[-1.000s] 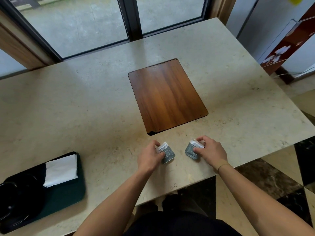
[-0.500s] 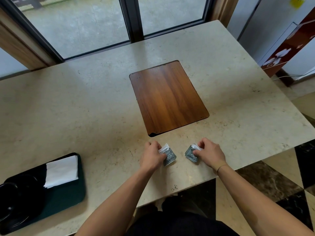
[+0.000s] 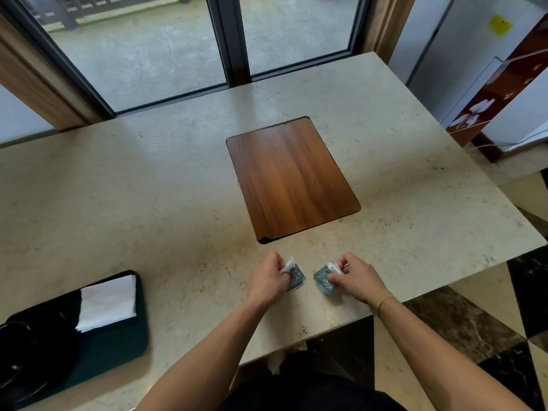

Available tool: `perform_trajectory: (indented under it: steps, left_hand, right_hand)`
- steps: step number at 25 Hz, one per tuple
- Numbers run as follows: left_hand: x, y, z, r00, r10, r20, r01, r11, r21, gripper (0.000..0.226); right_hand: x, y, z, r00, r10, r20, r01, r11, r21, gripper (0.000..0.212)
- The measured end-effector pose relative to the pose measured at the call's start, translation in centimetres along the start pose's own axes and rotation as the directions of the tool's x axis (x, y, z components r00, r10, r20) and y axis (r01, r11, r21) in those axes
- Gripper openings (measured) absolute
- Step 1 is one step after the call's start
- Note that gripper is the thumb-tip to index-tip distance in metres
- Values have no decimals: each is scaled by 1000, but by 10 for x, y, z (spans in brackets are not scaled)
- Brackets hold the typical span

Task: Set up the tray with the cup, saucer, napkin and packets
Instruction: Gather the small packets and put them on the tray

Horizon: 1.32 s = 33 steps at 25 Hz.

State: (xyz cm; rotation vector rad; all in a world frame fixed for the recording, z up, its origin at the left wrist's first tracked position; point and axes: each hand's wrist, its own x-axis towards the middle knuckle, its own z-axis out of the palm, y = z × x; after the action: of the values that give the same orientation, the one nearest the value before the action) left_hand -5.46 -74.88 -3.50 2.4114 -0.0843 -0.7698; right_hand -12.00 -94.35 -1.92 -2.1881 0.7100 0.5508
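Two small grey-green packets with white tops lie near the table's front edge. My left hand [image 3: 268, 280] grips the left packet [image 3: 295, 277] by its white end. My right hand [image 3: 357, 277] pinches the right packet [image 3: 324, 279] the same way. A dark green tray [image 3: 118, 339] sits at the front left of the table. A folded white napkin [image 3: 108, 302] lies on the tray. A black saucer [image 3: 17, 366] takes up the tray's left part, with a black cup [image 3: 13, 342] on it that is hard to make out.
The cream stone table [image 3: 148, 188] has a wooden inset panel [image 3: 290, 176] at its middle. A window runs behind the table's far edge. A dark red floral panel [image 3: 504, 84] leans at the right. The table's right edge drops to a tiled floor.
Both hands have closed tighter on the packets and lifted their white ends slightly. The camera has tilted, so the scene sits lower in view.
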Motion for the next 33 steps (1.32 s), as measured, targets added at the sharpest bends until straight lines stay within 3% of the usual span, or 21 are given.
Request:
perform_trajectory:
  steps: [5,8,12,18,26,33]
  left_hand:
    - [-12,-5,-17,999,-41,11,43,974,-225,16]
    - [-28,-12,-34,996,-91,-7,79,896,-437,15]
    - [-52,-34,-59,987,-151,-45,99,818,-566,13]
    - [-96,-97,-99,956,-259,-136,98,720,-687,12]
    - [-153,-204,-159,889,-393,-238,86,651,-755,16]
    - [-168,-273,-198,882,-405,-240,107,668,-736,18]
  right_hand:
    - [-8,-14,-1,997,-70,22,66,989,135,18]
    - [-12,-23,2,992,-127,18,121,971,207,15]
    - [-18,-43,16,980,-186,75,156,944,291,15]
    - [-36,-98,67,936,-282,212,212,930,301,16]
    - [-72,-180,157,875,-384,294,284,900,330,12]
    - [-95,-226,224,865,-385,321,267,896,355,11]
